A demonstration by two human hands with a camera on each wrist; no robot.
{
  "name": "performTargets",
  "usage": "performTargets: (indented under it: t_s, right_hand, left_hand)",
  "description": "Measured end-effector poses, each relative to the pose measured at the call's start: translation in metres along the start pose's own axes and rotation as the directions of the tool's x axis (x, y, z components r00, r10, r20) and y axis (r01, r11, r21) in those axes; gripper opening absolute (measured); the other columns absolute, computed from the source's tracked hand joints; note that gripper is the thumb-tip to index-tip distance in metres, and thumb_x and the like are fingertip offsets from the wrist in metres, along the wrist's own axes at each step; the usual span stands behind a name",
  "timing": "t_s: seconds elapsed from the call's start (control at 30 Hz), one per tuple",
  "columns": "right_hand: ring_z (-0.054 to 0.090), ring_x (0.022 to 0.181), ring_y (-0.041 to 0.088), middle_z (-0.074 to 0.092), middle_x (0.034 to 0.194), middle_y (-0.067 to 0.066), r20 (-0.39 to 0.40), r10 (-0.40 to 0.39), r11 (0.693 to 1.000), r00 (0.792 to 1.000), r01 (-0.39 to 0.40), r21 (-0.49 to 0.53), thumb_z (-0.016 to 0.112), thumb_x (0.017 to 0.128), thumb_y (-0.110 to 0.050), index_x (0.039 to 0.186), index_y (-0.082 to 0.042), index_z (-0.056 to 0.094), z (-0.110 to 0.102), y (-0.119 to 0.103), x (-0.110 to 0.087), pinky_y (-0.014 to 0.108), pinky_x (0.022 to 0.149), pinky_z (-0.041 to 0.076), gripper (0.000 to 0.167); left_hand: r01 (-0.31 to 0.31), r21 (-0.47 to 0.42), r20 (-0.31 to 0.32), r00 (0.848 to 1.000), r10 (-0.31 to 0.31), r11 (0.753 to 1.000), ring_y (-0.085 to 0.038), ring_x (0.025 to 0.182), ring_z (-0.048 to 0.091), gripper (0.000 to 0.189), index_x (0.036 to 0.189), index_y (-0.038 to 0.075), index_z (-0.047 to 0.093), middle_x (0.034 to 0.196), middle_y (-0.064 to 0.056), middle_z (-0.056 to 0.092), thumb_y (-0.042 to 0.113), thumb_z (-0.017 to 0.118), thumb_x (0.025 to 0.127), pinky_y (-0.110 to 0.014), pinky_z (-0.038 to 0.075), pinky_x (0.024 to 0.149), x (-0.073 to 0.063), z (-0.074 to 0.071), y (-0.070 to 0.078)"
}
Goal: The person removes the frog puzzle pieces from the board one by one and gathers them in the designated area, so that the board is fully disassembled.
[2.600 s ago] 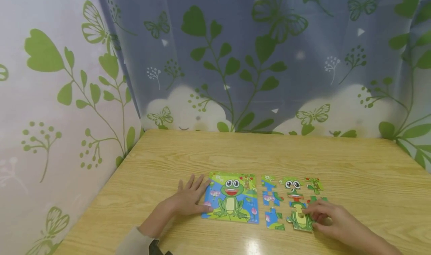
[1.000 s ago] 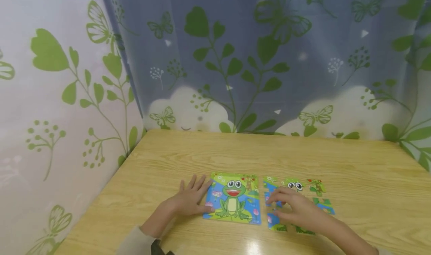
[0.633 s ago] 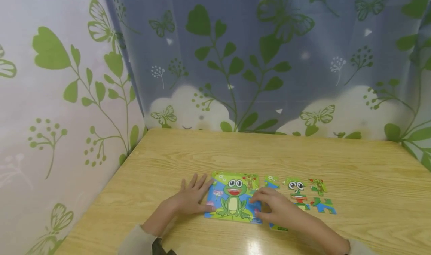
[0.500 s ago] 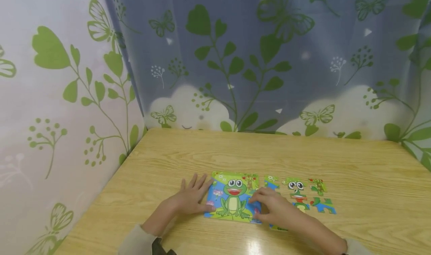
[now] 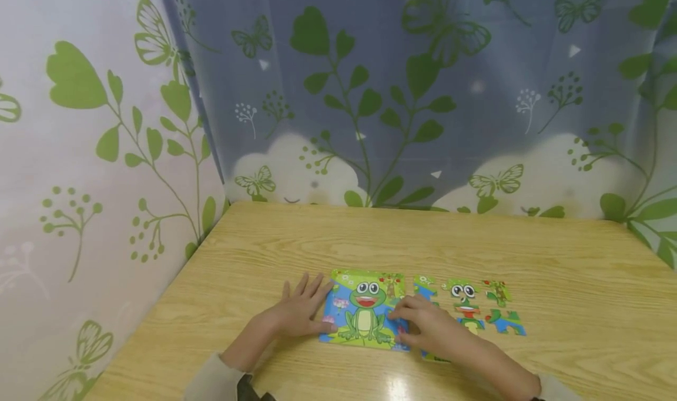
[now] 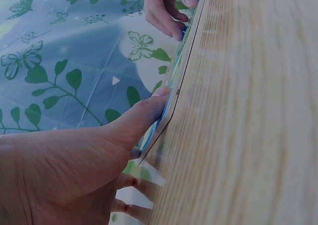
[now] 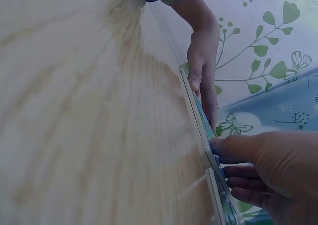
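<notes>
A square frog picture puzzle board lies flat on the table in the head view. My left hand rests at its left side, fingers spread on the wood and thumb on the board's lower left edge. My right hand is over the board's lower right part, fingers bent and fingertips touching its surface. In the right wrist view the right thumb sits on the board's edge. Whether these fingers pinch a piece cannot be made out. Something blue shows under a right fingertip in the left wrist view.
Loose puzzle pieces lie right of the board, among them a frog-eyes piece, a tree piece and a blue-green piece. My right hand and forearm cover some others. A patterned cloth hangs behind the wooden table.
My right hand has moved left, from the frog-belly piece across the loose pieces onto the board's right side. For about the last half second it has stayed there. The left hand keeps its place.
</notes>
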State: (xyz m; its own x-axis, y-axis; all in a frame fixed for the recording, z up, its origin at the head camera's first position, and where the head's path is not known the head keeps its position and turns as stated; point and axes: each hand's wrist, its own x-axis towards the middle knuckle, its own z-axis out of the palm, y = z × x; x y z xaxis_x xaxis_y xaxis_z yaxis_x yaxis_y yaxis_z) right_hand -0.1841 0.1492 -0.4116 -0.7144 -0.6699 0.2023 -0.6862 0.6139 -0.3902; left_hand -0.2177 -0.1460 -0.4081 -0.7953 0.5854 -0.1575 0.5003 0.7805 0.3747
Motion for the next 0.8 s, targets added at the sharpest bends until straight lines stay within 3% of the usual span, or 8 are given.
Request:
performTargets:
  t_s: [0.17, 0.4, 0.57, 0.8]
  right_hand:
    - [0.054, 0.1, 0.022, 0.055, 0.103, -0.002, -0.02, 0.009, 1.0, 1.0, -0.009, -0.022, 0.074, 0.078, -0.02, 0.106, -0.005, 0.066, 0.002, -0.001, 0.002, 0.042, 0.086, 0.046, 0.032]
    - [0.055, 0.097, 0.021, 0.055, 0.106, 0.0, -0.071, 0.011, 1.0, 0.997, -0.009, 0.024, 0.074, 0.078, -0.016, 0.106, -0.006, 0.065, -0.004, -0.003, -0.004, 0.032, 0.082, 0.049, 0.031]
    - [0.056, 0.095, 0.019, 0.055, 0.107, -0.001, -0.141, -0.036, 0.999, 0.989, 0.04, 0.025, 0.073, 0.078, -0.012, 0.107, -0.007, 0.064, -0.018, 0.003, -0.017, 0.029, 0.076, 0.05, 0.03]
    - [0.056, 0.096, 0.018, 0.055, 0.108, -0.004, -0.263, -0.114, 0.993, 0.958, 0.109, -0.035, 0.076, 0.072, -0.005, 0.106, -0.009, 0.065, -0.038, 0.018, -0.047, 0.03, 0.072, 0.051, 0.036]
  left_hand:
    - [0.0, 0.005, -0.006, 1.0, 0.0, 1.0, -0.045, 0.133, -0.004, 0.087, 0.147, 0.008, 0.015, 0.149, -0.023, 0.006, 0.057, 0.051, 0.086, -0.067, -0.004, 0.096, -0.001, -0.001, 0.0]
    - [0.005, 0.007, 0.001, 1.0, -0.005, 1.0, -0.045, 0.133, -0.003, 0.087, 0.147, 0.008, 0.015, 0.149, -0.022, 0.007, 0.058, 0.05, 0.086, -0.067, -0.004, 0.096, 0.0, 0.0, 0.001]
    - [0.009, 0.012, 0.002, 1.0, -0.009, 1.0, -0.043, 0.133, -0.004, 0.087, 0.148, 0.01, 0.013, 0.15, -0.021, 0.005, 0.059, 0.049, 0.086, -0.066, -0.005, 0.097, 0.002, 0.001, 0.001]
    - [0.012, 0.003, -0.001, 1.0, -0.012, 1.0, -0.043, 0.133, -0.005, 0.088, 0.148, 0.01, 0.013, 0.15, -0.021, 0.004, 0.059, 0.05, 0.086, -0.065, -0.006, 0.097, 0.001, 0.001, -0.002]
